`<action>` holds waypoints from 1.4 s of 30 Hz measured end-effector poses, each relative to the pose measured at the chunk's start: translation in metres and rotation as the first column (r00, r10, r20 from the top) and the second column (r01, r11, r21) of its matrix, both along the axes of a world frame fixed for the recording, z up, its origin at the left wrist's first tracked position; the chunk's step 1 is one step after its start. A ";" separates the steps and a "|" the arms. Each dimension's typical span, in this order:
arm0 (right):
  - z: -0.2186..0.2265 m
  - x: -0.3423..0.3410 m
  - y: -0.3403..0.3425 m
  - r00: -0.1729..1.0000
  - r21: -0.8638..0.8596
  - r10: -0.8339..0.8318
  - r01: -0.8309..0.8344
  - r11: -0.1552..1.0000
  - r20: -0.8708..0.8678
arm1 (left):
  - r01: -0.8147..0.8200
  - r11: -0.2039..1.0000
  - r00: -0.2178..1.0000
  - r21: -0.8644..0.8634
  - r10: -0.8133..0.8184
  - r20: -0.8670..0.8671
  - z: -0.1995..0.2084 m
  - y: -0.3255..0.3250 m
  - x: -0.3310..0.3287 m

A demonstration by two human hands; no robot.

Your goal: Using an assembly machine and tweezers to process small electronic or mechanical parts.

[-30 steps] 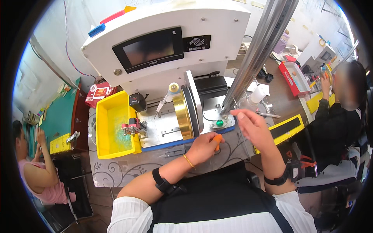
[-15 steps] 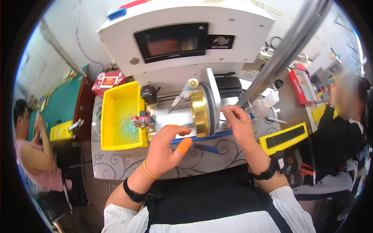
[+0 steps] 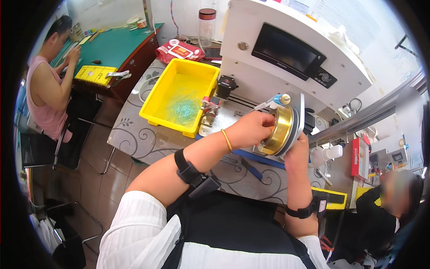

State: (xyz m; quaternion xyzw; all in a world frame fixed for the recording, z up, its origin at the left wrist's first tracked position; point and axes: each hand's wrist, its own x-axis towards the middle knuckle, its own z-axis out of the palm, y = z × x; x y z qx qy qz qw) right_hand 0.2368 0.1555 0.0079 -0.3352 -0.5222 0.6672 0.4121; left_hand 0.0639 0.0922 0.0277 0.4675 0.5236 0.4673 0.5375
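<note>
Scrolls of grey pattern are covering the table (image 3: 233,179) in the middle of the frame, and a white machine (image 3: 251,74) with a dark screen (image 3: 286,51) is being supported on it toward the upper right. Right of centre, a brass drum (image 3: 283,130) is being carried by the machine. At its left face, the left hand (image 3: 253,130) is being held with the fingers bent and drawn together, the tips partly hidden; whether anything is being pinched cannot be told. At its lower right, the right hand (image 3: 297,152) is being held by the dark ring (image 3: 295,130), its fingers being largely hidden, so its grip cannot be told.

Left of centre, green-blue strands (image 3: 183,110) are being contained by a yellow bin (image 3: 168,127). Beyond it, a red pack (image 3: 180,50) is lying near a clear jar (image 3: 206,33). Below the drum, a blue tool (image 3: 252,170) is lying on the table. At upper left, a green table (image 3: 107,45) is being used by a person in pink (image 3: 47,89).
</note>
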 end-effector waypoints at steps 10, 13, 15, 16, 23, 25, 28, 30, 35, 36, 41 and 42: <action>0.010 0.080 -0.043 0.799 0.726 -0.435 -0.003 0.688 0.415 | -0.066 0.843 0.723 0.534 0.409 -0.557 0.004 -0.060 -0.009; 0.063 0.027 -0.064 0.884 0.880 -0.225 -0.318 0.354 0.410 | -0.077 0.811 0.718 0.579 0.448 -0.533 -0.003 -0.072 -0.025; 0.071 -0.018 -0.079 0.889 0.865 -0.158 -0.354 0.356 0.429 | -0.180 0.865 0.727 0.469 0.438 -0.528 0.003 -0.083 -0.037; 0.072 -0.032 -0.085 0.839 0.828 -0.206 -0.402 0.391 0.504 | -0.206 0.859 0.737 0.469 0.452 -0.503 0.004 -0.085 -0.039; 0.051 -0.070 -0.064 0.808 0.824 -0.258 -0.418 0.383 0.529 | -0.367 0.851 0.773 0.375 0.503 -0.387 -0.007 -0.097 -0.062; 0.054 -0.082 -0.061 0.816 0.838 -0.266 -0.410 0.361 0.514 | -0.393 0.867 0.774 0.308 0.492 -0.398 -0.006 -0.099 -0.071; 0.058 -0.098 -0.056 0.835 0.833 -0.255 -0.357 0.423 0.487 | -0.362 0.893 0.828 0.268 0.440 -0.348 -0.006 -0.102 -0.072; 0.055 -0.104 -0.050 0.821 0.819 -0.247 -0.387 0.423 0.515 | -0.326 0.918 0.874 0.227 0.384 -0.298 -0.008 -0.101 -0.067; 0.051 -0.106 -0.044 0.769 0.778 -0.263 -0.433 0.456 0.582 | -0.066 0.969 0.936 0.236 0.143 -0.322 -0.024 -0.093 -0.050; 0.052 -0.103 -0.044 0.731 0.771 -0.306 -0.459 0.442 0.610 | -0.011 0.964 0.953 0.267 0.091 -0.288 -0.030 -0.090 -0.047; 0.083 -0.092 -0.042 0.772 0.875 -0.419 -0.373 0.309 0.478 | 0.157 0.986 0.961 -0.061 -0.138 0.239 -0.038 -0.077 -0.052; 0.096 -0.086 -0.031 0.763 0.896 -0.469 -0.385 0.223 0.445 | 0.110 0.992 0.857 -0.065 -0.061 0.511 -0.045 -0.072 -0.052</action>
